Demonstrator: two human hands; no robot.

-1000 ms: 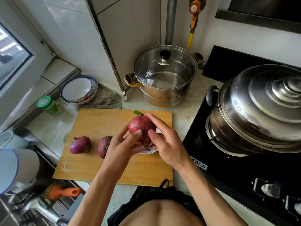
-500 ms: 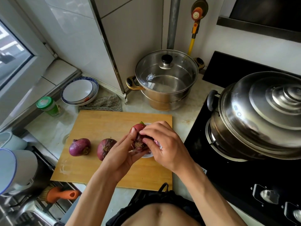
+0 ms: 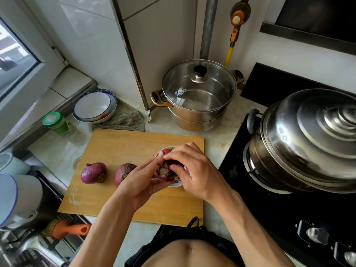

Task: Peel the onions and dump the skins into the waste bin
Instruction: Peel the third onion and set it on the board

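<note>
Onion (image 3: 165,170) lowered, root end up; left hand (image 3: 142,182) cradles, right hand (image 3: 194,170) pinches skin.

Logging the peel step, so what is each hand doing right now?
Left hand: closed, holding the onion above the small white dish.
Right hand: closed on the same onion, fingertips pinching at it.

Three round red-purple onions: one unpeeled (image 3: 93,173) at nine o'clock on the board, one (image 3: 123,173) beside it, one root-end-up (image 3: 165,169), held.
</note>
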